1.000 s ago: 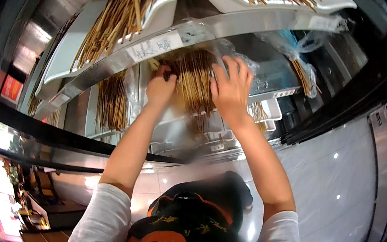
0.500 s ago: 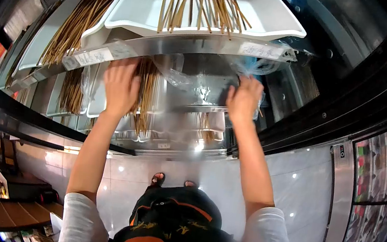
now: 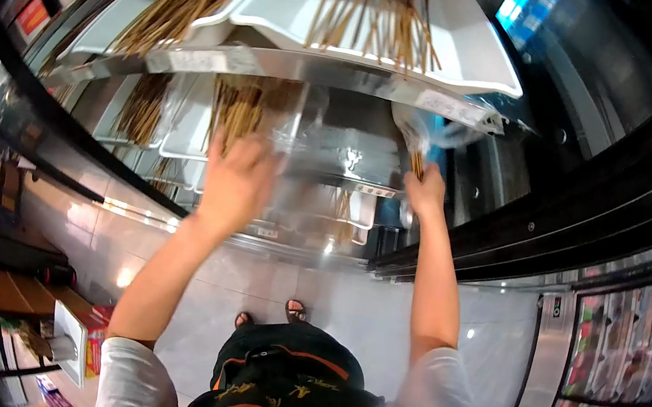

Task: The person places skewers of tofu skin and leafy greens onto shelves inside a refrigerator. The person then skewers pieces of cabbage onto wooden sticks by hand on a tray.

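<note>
My right hand (image 3: pixel 427 193) is closed on the stick ends of a small bundle of skewers (image 3: pixel 417 163), below the right part of the upper shelf. Clear plastic film (image 3: pixel 412 129) hangs around the upper part of that bundle. My left hand (image 3: pixel 239 181), smeared by motion, is in front of the lower shelf, just below a bunch of skewers (image 3: pixel 238 107). Whether its fingers hold anything does not show. Above both hands, a white tray (image 3: pixel 474 55) holds more skewers (image 3: pixel 378 15), their sticks pointing towards me.
A metal shelf edge (image 3: pixel 302 68) with paper labels crosses above my hands. More skewers (image 3: pixel 192 4) lie in trays at left. A dark door frame (image 3: pixel 535 227) runs along the right. Behind me are a tiled floor (image 3: pixel 377 316) and a white-topped box (image 3: pixel 73 339).
Both hands have come down and back from the shelf edge, the left also to the right. Skewers now show in my right hand. The view has shifted slightly.
</note>
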Tool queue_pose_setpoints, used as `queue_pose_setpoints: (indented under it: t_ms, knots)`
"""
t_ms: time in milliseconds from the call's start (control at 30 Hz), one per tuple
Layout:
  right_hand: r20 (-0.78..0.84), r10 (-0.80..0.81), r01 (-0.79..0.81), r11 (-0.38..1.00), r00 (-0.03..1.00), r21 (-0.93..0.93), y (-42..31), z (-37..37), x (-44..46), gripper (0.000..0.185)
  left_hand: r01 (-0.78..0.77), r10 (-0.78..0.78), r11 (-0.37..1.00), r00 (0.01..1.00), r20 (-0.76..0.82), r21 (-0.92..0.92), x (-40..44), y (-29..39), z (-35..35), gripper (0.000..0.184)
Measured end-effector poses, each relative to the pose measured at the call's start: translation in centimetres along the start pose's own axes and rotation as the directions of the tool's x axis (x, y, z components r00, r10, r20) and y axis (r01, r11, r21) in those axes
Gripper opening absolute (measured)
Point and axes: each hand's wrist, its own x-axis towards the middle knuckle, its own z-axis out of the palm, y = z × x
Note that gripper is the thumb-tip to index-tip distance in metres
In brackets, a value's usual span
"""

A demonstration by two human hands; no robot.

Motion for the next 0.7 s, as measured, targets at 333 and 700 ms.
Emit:
queue_pose_setpoints:
  t_ms: [333, 700]
  knots:
    - [0.187, -0.397, 0.368, 0.914, 0.899, 0.17, -9.1, -5.9, -23.0, 0.025, 0.384, -0.452, 0.575, 0.885, 0.111, -0.722, -10.1, 7.8, -4.2, 0.039]
    - [0.406, -0.907, 0.585, 0.392, 0.115, 0.71, -22.0, 5.6, -45.1, 0.009, 0.024, -0.98, -0.17, 0.099, 0.171, -0.985, -37.9, 11.9, -14.1, 0.042]
